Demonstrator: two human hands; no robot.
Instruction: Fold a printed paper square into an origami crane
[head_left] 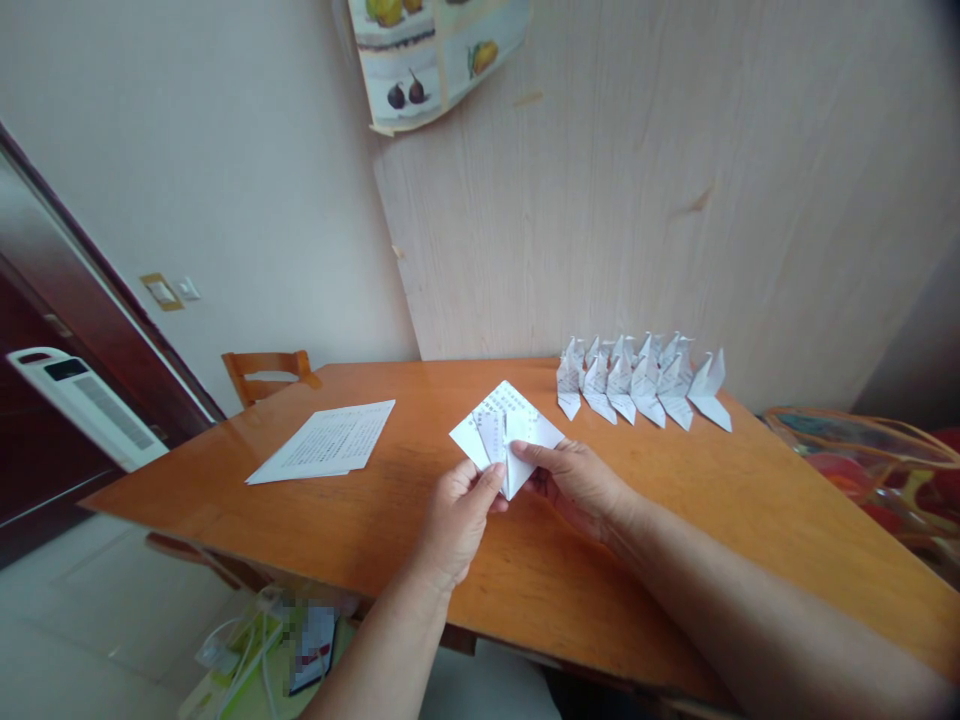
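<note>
A folded sheet of printed paper [514,405], diamond-shaped with a narrower folded flap down its middle, is held above the wooden table between both hands. My left hand [466,510] pinches its lower tip, the thumb lying on the front face. My right hand [574,480] grips the lower right edge, with its thumb pressed near the middle crease and the fingers behind, mostly hidden. Beyond and to the right stand several folded paper cranes [645,385], grouped in rows on the table.
A stack of printed sheets [326,442] lies on the left of the wooden table [420,540]. A chair [266,372] stands past the far left corner. At the right edge is a clear plastic bag [862,470] with red things inside. Below the front edge are bags and cables.
</note>
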